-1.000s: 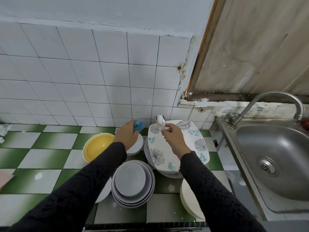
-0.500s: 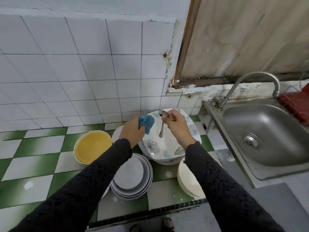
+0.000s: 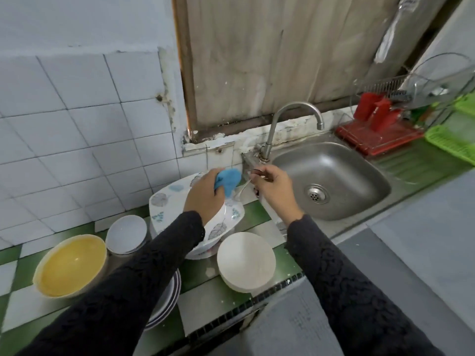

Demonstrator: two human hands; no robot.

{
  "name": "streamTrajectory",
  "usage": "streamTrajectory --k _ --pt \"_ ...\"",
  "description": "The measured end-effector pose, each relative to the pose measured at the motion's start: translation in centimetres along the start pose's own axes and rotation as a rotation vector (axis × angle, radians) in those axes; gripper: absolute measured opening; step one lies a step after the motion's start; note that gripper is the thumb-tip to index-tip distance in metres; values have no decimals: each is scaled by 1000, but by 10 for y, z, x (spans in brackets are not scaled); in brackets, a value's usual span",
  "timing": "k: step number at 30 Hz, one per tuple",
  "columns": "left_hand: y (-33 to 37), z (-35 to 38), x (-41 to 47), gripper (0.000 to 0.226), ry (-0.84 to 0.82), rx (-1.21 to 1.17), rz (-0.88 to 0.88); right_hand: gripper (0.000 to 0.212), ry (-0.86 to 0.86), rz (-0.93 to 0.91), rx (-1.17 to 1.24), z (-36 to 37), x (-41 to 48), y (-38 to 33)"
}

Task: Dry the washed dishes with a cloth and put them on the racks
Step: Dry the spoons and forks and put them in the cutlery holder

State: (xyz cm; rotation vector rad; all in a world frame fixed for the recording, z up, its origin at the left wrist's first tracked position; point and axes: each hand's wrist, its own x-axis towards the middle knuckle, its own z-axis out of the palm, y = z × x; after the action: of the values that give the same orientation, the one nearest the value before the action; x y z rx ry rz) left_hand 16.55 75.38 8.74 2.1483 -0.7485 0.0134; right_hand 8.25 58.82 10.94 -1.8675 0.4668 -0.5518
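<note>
Bowls (image 3: 245, 260) crowd the tiled counter's (image 3: 253, 214) front edge, left of the sink (image 3: 354, 176); a red rack (image 3: 380, 140) stands beyond. Above a patterned plate (image 3: 167, 201), the left hand (image 3: 203, 194) grips a blue cloth (image 3: 227, 179) and the right hand (image 3: 275, 188) pinches a spoon (image 3: 243, 188).

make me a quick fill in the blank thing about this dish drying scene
1. The left hand grips a ___ cloth.
2. The right hand pinches a spoon just to the ___ of the cloth.
3. The big bowl at the far left of the counter is ___ inside.
4. The dish rack nearest the sink is ___.

Missing words: blue; right; yellow; red
</note>
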Motion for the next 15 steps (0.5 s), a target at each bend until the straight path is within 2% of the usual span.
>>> streamTrajectory --k 3,8,15 --pt "42 29 8 39 20 -21 88 10 59 -35 -20 -55 1 7" --pt "131 94 19 42 11 -81 168 30 153 -62 -24 -169 4 9" --pt "257 195 52 41 37 -111 198 16 405 -172 -126 -329 17 19"
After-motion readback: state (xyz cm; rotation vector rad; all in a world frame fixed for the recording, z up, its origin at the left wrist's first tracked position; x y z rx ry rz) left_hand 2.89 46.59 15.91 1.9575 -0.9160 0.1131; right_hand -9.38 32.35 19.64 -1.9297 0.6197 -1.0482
